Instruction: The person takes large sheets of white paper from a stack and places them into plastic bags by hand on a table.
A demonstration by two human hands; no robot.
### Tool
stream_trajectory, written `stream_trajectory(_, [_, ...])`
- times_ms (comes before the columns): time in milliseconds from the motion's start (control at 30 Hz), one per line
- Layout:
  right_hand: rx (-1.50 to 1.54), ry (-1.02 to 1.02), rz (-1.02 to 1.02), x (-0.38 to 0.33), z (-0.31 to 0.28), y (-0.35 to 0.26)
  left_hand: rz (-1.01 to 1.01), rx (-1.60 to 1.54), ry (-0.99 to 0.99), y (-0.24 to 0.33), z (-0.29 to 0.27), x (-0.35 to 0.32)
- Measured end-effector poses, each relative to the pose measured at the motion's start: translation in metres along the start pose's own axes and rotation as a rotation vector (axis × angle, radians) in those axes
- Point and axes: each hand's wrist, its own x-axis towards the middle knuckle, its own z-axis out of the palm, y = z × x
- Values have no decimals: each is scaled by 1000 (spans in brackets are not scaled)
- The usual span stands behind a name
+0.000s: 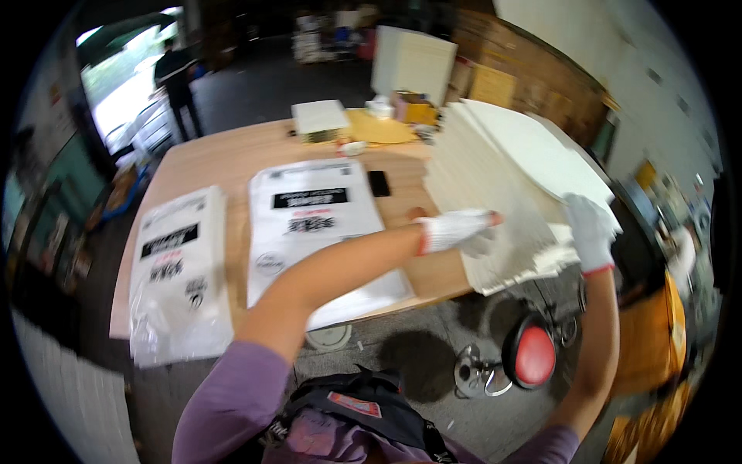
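Note:
A tall stack of white sheets [495,182] covers the right end of the table, its near edges uneven. Across its left part reaches my left hand [460,230], in a white knit glove with a red cuff; its fingers are stretched out and point right over the sheets. My right hand [590,230], gloved the same way, is closed at the near right edge of the upper sheets [541,147], which curve up over the stack. Its fingertips are partly hidden and a little blurred.
Left of the stack, the wooden table [220,158] bears two piles of printed white bags [313,224] [182,271] and a black phone [379,183]. Small boxes and papers [321,117] lie at its far edge. A red-seated stool [533,354] stands below. Another person [176,77] is near the doorway.

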Motion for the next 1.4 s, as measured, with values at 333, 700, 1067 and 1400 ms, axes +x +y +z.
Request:
stream_trajectory(333, [600, -128, -76, 23, -151, -113, 51, -481, 260, 28, -26, 23])
stream_trajectory(700, [1734, -174, 500, -42, -52, -162, -101, -84, 512, -34, -84, -260])
stream_trajectory(1067, [2263, -758, 1018, -115, 132, -383, -704, 253, 510, -224, -104, -318])
stream_trajectory(1400, [1573, -792, 655, -41, 39, -400, -444, 877, 548, -205, 39, -223])
